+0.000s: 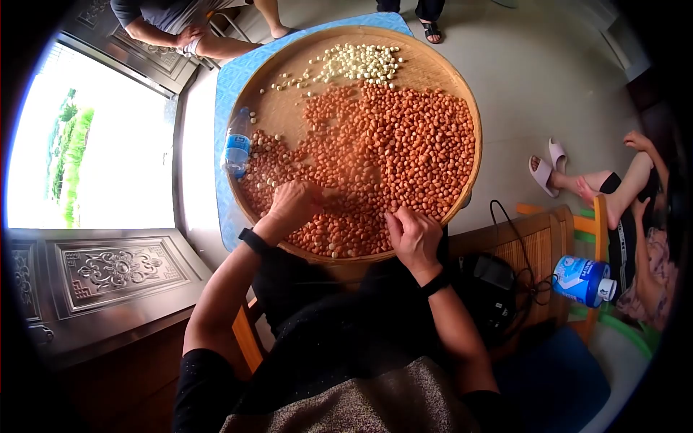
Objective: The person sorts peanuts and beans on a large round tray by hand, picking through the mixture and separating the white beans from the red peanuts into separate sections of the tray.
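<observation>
A wide round woven bamboo tray (pixel 278 101) holds a thick spread of red-brown seeds (pixel 426 137) that look like lotus seeds. Pale cream seeds (pixel 361 63) lie heaped at its far side, with a few strays on the left. My left hand (pixel 294 202) is low over the brown seeds at the near left; its fingertips are blurred and partly hidden. Close to the near right rim, my right hand (pixel 416 236) is closed with thumb and fingers pinched together. Whatever it may hold is too small to make out.
A clear water bottle (pixel 237 144) lies on the tray's left edge. Beneath the tray is a blue-topped table (pixel 229 79). To the right are a wooden bench (pixel 538 242), a cable, a black bag (pixel 487 289) and a blue-labelled bottle (pixel 581 281). Other people sit or stand around.
</observation>
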`<state>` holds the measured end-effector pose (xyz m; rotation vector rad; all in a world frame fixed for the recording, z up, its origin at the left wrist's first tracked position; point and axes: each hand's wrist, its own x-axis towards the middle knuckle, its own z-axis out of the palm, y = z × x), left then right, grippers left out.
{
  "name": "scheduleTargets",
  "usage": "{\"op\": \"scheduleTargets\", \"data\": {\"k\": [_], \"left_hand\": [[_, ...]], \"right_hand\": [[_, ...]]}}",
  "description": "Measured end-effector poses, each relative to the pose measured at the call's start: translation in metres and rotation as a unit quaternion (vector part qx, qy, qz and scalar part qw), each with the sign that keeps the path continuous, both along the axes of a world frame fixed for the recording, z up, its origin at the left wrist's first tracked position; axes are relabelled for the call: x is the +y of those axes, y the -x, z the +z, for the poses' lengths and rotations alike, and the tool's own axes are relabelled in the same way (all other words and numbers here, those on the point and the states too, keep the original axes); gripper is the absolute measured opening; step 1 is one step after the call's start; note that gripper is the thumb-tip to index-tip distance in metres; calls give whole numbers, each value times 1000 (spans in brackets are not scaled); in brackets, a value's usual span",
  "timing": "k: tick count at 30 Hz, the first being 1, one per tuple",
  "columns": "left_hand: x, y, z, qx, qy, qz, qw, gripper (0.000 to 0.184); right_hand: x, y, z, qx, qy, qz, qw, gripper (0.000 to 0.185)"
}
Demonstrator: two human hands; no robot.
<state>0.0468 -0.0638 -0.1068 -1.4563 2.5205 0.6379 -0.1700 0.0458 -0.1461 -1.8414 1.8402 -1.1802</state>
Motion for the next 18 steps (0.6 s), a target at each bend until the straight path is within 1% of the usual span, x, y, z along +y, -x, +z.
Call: {"op": "scheduleTargets", "data": {"k": [1,2,3,6,7,8,9,11,12,14,15,17,18], "left_hand": [[2,0,-2,20,15,-1,1000,9],[5,4,-1,-7,31,12,999,10],[6,4,0,-6,30,12,999,10],[11,4,0,-34,45,-7,998,6],[14,3,1,-5,43,0,999,5],[15,1,1,25,42,7,999,8],[15,1,2,24,41,9,999,8],[16,4,3,-21,26,11,999,2],[18,5,2,-21,26,12,999,2],[21,5,-1,12,68,-15,998,6],[21,7,-1,12,68,-15,997,6],[19,11,4,4,42,-41,998,10],[18,15,8,-24,26,-51,998,12]], "right_hand": [[0,0,1,1,-8,2,1000,19],[0,1,2,2,-8,2,1000,19],[0,1,2,4,-12,2,1000,19],[1,1,1,8,-18,0,1000,19],[1,0,1,10,-20,0,1000,19],[1,0,1,9,-20,2,1000,19],[0,-1,1,6,-10,-3,1000,19],[0,-1,1,3,-2,-6,1000,19],[1,-1,1,-1,-7,-4,1000,18],[1,-1,1,-4,-11,-1,1000,18],[1,-1,2,7,-12,-2,1000,18],[0,0,3,19,-9,-4,1000,19],[1,0,2,15,-16,-4,1000,19]]}}
